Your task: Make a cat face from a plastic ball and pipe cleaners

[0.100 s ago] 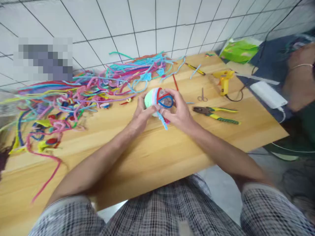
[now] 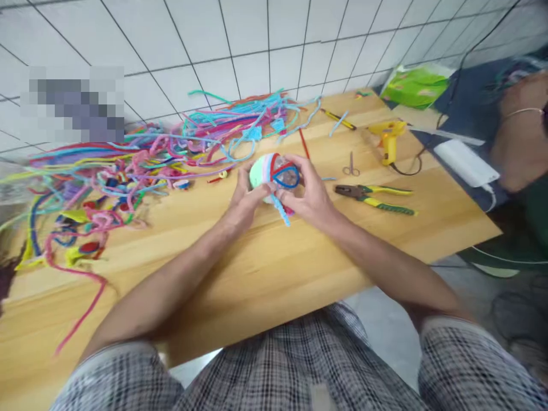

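Note:
Above the middle of the table, both hands hold a rounded craft piece (image 2: 259, 172) wound with pipe cleaners. Pale green, white and lilac bands cover its left side; a red strand and a blue loop (image 2: 287, 177) lie over a clear, shiny part on the right. My left hand (image 2: 250, 191) is closed round the green side, its thumb at the front. On the other side my right hand (image 2: 308, 188) grips the edge near the blue loop. A light blue pipe-cleaner end (image 2: 281, 211) hangs down between the thumbs. The fingers behind the piece are hidden.
A heap of coloured pipe cleaners (image 2: 162, 154) spreads over the table's left and back. To the right lie pliers (image 2: 372, 198), small scissors (image 2: 351, 166), a yellow glue gun (image 2: 389, 140), and a yellow cutter (image 2: 338, 119). Another person's arm (image 2: 520, 131) shows at the right edge.
The whole view has shifted very slightly. My hands and the craft piece keep the same hold and position.

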A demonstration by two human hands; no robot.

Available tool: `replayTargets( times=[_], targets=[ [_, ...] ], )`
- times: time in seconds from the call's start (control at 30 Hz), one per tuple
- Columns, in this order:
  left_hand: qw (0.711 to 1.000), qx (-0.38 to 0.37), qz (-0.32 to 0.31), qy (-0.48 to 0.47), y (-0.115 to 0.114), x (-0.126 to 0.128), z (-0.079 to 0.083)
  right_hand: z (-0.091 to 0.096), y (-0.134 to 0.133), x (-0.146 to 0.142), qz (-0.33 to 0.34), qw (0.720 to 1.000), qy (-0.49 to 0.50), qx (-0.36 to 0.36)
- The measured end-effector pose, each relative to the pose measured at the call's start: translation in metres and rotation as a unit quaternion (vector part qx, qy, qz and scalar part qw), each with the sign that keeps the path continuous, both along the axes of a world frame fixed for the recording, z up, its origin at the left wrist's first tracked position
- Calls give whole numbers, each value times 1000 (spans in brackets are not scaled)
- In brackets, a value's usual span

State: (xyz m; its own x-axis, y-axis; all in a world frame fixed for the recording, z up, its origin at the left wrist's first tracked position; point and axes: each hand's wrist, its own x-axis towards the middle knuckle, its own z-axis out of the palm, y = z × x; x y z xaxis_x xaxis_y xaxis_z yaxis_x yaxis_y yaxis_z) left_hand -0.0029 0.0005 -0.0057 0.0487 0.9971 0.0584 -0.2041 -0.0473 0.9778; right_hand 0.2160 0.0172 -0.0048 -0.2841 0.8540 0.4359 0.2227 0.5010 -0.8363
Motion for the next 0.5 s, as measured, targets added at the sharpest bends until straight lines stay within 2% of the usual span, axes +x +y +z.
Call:
replayTargets(
  times=[0.27,0.5],
  targets=[
    [998,35,24,39,1,-1,-15,-1,-5,-4,-11,999,-27,34],
    [996,46,32,66,-6,0,-12,-3,-7,-6,-31,996,-52,60]
  ],
)
